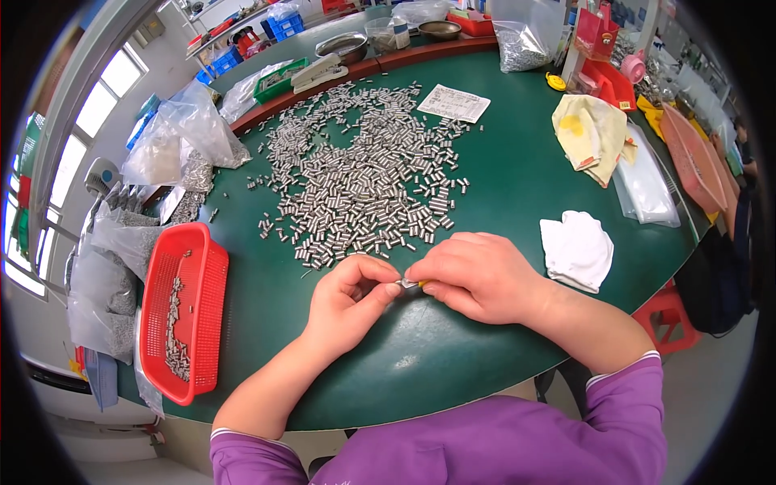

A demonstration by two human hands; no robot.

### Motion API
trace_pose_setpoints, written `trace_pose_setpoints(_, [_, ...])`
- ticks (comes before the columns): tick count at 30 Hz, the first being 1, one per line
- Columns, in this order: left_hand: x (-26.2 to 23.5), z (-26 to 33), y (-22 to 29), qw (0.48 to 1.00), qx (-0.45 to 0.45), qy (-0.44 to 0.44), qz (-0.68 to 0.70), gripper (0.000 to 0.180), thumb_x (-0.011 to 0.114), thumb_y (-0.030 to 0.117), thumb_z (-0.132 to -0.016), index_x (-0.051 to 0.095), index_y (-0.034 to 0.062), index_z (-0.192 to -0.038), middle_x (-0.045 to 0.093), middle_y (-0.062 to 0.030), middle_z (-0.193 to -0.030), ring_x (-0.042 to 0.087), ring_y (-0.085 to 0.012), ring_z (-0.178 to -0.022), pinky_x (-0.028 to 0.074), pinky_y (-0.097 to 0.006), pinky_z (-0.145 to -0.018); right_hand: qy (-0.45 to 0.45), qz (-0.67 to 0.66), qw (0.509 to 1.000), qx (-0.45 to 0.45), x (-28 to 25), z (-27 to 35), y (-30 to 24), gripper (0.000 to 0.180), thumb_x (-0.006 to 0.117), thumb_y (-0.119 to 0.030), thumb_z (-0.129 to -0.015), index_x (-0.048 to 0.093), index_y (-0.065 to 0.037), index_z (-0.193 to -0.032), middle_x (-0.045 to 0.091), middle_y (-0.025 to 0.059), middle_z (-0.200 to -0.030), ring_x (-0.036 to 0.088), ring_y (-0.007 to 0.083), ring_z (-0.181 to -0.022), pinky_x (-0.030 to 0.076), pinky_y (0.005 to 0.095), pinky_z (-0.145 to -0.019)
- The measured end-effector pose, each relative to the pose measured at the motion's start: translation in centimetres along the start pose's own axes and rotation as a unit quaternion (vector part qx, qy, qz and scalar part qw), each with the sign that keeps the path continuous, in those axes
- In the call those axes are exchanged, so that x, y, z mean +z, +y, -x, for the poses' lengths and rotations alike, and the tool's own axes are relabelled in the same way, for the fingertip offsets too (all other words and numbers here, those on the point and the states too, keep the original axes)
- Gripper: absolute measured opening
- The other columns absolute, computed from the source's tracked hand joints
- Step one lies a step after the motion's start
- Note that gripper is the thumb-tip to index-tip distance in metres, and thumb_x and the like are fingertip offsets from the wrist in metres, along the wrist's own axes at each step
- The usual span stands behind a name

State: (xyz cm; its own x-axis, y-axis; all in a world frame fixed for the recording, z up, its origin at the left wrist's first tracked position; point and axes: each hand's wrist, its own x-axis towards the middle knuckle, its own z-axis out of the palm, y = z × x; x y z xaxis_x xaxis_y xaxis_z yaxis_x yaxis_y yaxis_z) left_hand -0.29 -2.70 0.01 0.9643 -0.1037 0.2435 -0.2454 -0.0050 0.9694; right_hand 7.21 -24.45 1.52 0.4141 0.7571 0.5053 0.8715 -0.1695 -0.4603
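Observation:
My left hand [349, 303] pinches with thumb and forefinger at one end of a small shiny metal piece [407, 284]. From the other side my right hand [485, 279] closes its fingers round something with a yellow part [421, 284], mostly hidden by those fingers. Both hands meet just above the green table [404, 356], near its front edge. Right beyond them spreads a wide heap of small silvery metal cylinders [364, 182]. To the left stands a red perforated basket [212, 303] with more small metal pieces along its bottom.
Plastic bags of metal parts [113, 283] crowd the left edge. A white cloth [576, 250], a yellowish cloth [586, 133] and clear plastic bags [644, 186] lie at the right. A paper slip [454, 103] rests beyond the heap; metal bowls [342, 47] and a green tray [280, 79] stand at the back.

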Motion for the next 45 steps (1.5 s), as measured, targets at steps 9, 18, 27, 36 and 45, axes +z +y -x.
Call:
trace_pose_setpoints(9, [-0.3, -0.2, 0.6, 0.986, -0.154, -0.058, 0.023, 0.005, 0.053, 0.008, -0.099, 0.053, 0.0034, -0.101, 0.062, -0.0039, -0.088, 0.059, -0.0106, -0.078, 0.050, -0.026, -0.074, 0.064, 0.142, 0.981, -0.112, -0.2, 0.2, 0.4, 0.025, 0.069, -0.016, -0.078, 0.070, -0.019, -0.103, 0.065, -0.0026, -0.095, 0.063, 0.0160, -0.082, 0.047, 0.0308, -0.069])
trace_pose_setpoints(18, [-1.5, -0.6, 0.4, 0.990, -0.133, 0.032, -0.030, 0.019, 0.046, 0.019, -0.104, 0.055, 0.0048, -0.094, 0.057, 0.0001, -0.081, 0.053, -0.0069, -0.071, 0.044, -0.022, -0.067, 0.085, 0.160, 0.961, -0.209, -1.3, -0.3, -0.3, 0.028, 0.067, -0.016, -0.075, 0.069, -0.021, -0.102, 0.064, -0.0025, -0.096, 0.062, 0.0150, -0.083, 0.048, 0.0296, -0.071])
trace_pose_setpoints(27, [-1.2, -0.8, -0.3, 0.992, -0.091, 0.084, 0.018, 0.010, 0.056, 0.010, -0.097, 0.053, 0.0050, -0.105, 0.059, 0.0001, -0.088, 0.055, -0.0069, -0.079, 0.045, -0.022, -0.071, 0.159, 0.244, 0.940, 0.178, -3.9, 0.5, 5.7, 0.031, 0.063, -0.002, -0.082, 0.062, -0.010, -0.112, 0.067, 0.0105, -0.100, 0.062, 0.0313, -0.092, 0.050, 0.0424, -0.082])
trace_pose_setpoints(36, [-0.9, -0.9, -0.5, 0.985, -0.146, 0.046, 0.081, 0.009, 0.057, 0.007, -0.096, 0.057, 0.0052, -0.104, 0.062, -0.0034, -0.088, 0.059, -0.0092, -0.077, 0.050, -0.024, -0.069, 0.110, 0.287, 0.930, 0.203, -3.7, 1.1, 7.3, 0.037, 0.068, -0.003, -0.077, 0.063, -0.009, -0.114, 0.064, 0.0101, -0.111, 0.058, 0.0316, -0.106, 0.048, 0.0418, -0.092])
trace_pose_setpoints(45, [-1.4, -0.8, -1.1, 0.992, -0.111, 0.026, 0.044, 0.007, 0.065, 0.008, -0.092, 0.064, 0.0045, -0.098, 0.062, 0.0012, -0.084, 0.056, -0.0054, -0.074, 0.047, -0.021, -0.067, 0.106, 0.262, 0.958, 0.050, -1.6, -0.5, 4.1, 0.015, 0.073, -0.011, -0.076, 0.068, -0.014, -0.089, 0.063, -0.0011, -0.088, 0.060, 0.0222, -0.089, 0.044, 0.0378, -0.077])
